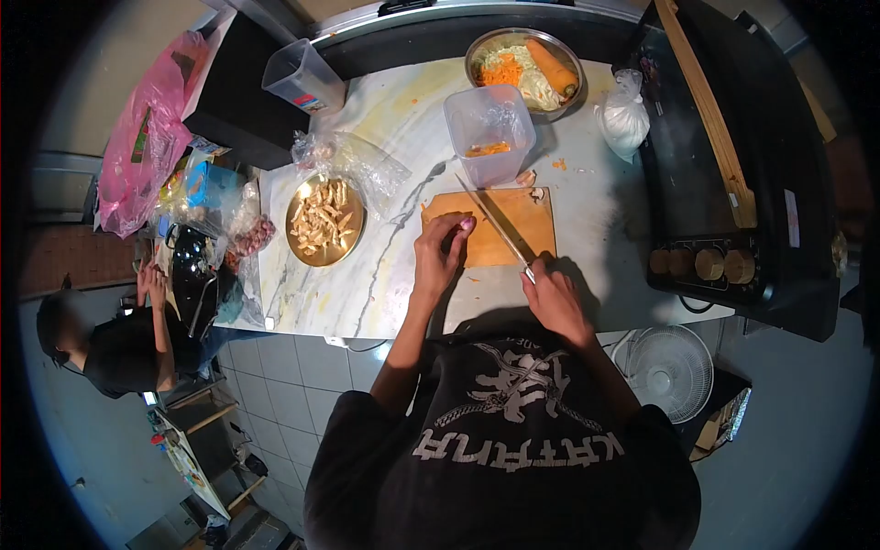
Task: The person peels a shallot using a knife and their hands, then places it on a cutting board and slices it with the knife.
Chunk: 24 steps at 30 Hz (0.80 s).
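Observation:
On the wooden cutting board (pixel 539 220), my left hand (pixel 438 252) pinches a small purple shallot (pixel 467 224) at the board's left part. My right hand (pixel 556 298) grips the handle of a long knife (pixel 502 225). Its blade slants up and leftward across the board, apart from the shallot, with the tip near a clear plastic container (pixel 495 170). Orange pieces lie inside that container. Bits of peel (pixel 526 179) rest by the board's top edge.
A metal bowl (pixel 473 55) holds a carrot and shredded vegetables. Pale strips fill a golden bowl (pixel 293 246) at left. A bag of white powder (pixel 626 117) sits near the black oven (pixel 701 261). Another person (pixel 128 348) is at far left, beside plastic bags (pixel 151 137).

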### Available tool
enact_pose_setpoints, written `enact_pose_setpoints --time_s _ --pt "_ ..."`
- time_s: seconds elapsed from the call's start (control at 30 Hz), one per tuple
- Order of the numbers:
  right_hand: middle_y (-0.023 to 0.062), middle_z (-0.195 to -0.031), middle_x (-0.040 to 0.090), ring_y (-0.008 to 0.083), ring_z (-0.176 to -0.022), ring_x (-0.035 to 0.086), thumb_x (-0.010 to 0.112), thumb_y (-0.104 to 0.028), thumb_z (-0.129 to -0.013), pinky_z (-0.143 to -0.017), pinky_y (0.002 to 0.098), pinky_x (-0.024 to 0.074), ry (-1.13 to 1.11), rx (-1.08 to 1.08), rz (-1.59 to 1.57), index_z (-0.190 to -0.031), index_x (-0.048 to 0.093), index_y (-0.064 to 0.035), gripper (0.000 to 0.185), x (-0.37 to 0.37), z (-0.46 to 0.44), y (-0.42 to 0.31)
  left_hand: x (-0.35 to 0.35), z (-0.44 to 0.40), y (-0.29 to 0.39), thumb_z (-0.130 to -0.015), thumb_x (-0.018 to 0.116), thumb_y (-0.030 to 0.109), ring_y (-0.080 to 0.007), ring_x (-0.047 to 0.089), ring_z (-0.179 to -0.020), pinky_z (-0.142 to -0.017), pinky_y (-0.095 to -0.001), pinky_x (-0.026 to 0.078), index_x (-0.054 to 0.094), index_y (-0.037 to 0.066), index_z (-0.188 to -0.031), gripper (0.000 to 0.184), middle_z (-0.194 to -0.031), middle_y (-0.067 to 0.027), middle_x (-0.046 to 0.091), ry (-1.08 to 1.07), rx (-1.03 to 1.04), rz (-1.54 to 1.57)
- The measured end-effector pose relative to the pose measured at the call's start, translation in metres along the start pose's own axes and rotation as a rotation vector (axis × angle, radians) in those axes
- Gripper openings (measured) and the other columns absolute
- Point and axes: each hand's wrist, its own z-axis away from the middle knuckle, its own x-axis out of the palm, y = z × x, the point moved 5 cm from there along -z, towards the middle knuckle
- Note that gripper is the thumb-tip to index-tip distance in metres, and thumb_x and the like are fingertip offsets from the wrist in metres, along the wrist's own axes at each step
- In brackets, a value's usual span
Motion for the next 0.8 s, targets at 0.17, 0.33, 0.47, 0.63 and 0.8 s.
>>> enact_pose_setpoints --time_s 0.17,0.33,0.47,0.63,0.8 --pt "0.0258 -0.073 0.058 0.0464 -0.072 0.055 0.052 -0.024 -0.091 -0.067 0.0533 0.0418 -0.009 0.001 -0.081 -0.100 0.051 0.0001 0.026 -0.002 -0.006 0.004 -0.005 0.003 -0.005 -0.078 0.062 -0.005 -0.0318 0.062 -0.087 -0.078 -0.0328 0.049 0.063 -0.001 -0.101 0.023 -0.094 -0.0151 0.061 0.021 -0.003 0.014" --pt "0.0246 -0.070 0.059 0.0461 -0.069 0.056 0.054 -0.021 -0.089 -0.064 0.0538 0.0422 0.041 -0.044 -0.088 -0.093 0.052 -0.0002 0.021 0.002 -0.009 0.010 0.000 0.005 -0.005 -0.079 0.063 -0.003 -0.0307 0.061 -0.083 -0.075 -0.0341 0.049 0.064 0.000 -0.100 0.022 -0.090 -0.0148 0.058 -0.020 0.028 -0.020" --pt "0.0252 -0.073 0.059 0.0463 -0.071 0.056 0.054 -0.021 -0.089 -0.066 0.0536 0.0420 0.033 -0.043 -0.112 -0.092 0.052 -0.0003 0.021 0.001 -0.010 0.010 0.001 0.003 -0.005 -0.079 0.064 -0.002 -0.0300 0.060 -0.081 -0.072 -0.0346 0.048 0.065 0.001 -0.099 0.020 -0.089 -0.0144 0.058 -0.035 -0.006 -0.032" --pt "0.0257 -0.075 0.059 0.0464 -0.074 0.055 0.056 -0.021 -0.088 -0.067 0.0540 0.0410 0.010 -0.012 -0.122 -0.091 0.052 -0.0002 0.021 -0.001 -0.011 0.009 0.002 0.001 -0.002 -0.079 0.065 0.000 -0.0299 0.061 -0.081 -0.072 -0.0345 0.049 0.066 0.001 -0.098 0.019 -0.090 -0.0142 0.059 -0.033 -0.017 -0.024" --pt "0.0253 -0.072 0.059 0.0461 -0.071 0.055 0.056 -0.020 -0.088 -0.065 0.0535 0.0411 0.033 -0.037 -0.139 -0.089 0.052 -0.0005 0.020 0.000 -0.012 0.011 0.007 -0.002 -0.004 -0.076 0.067 0.000 -0.0254 0.064 -0.089 -0.081 -0.0327 0.048 0.066 0.002 -0.094 0.018 -0.093 -0.0114 0.067 -0.049 -0.007 -0.037"
